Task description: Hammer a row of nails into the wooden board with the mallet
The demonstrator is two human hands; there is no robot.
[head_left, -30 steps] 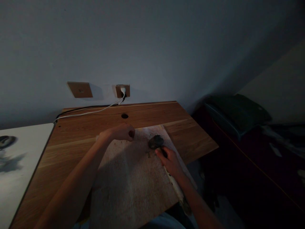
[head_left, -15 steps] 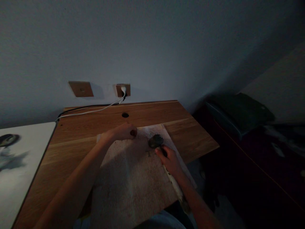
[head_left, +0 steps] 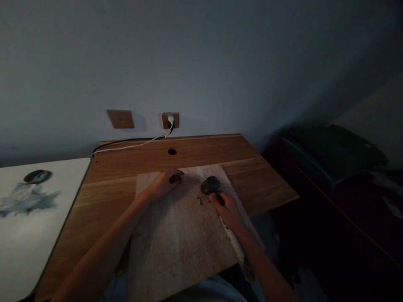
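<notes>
My right hand (head_left: 229,212) is closed around the handle of a hammer (head_left: 210,185). Its dark rounded head is over the upper right of a thin wooden board (head_left: 176,247), and its pale handle runs back under my forearm. Near the board's far edge, my left hand (head_left: 165,183) has curled fingers; what they hold, if anything, is hidden. Small metal nails (head_left: 200,200) lie on the board just left of my right hand, and a few tiny bits lie beyond the hammer head.
The board rests on a wooden desk (head_left: 252,180) against the wall. Cables run to a wall socket (head_left: 170,120) behind a round hole (head_left: 172,151). At left stands a white surface (head_left: 25,243) with a printed pattern. A dark cushion (head_left: 340,151) lies at right.
The view has shifted slightly left, so things appear farther right. My left hand has turned and drawn a little closer to me on the board. My right hand keeps its grip on the hammer.
</notes>
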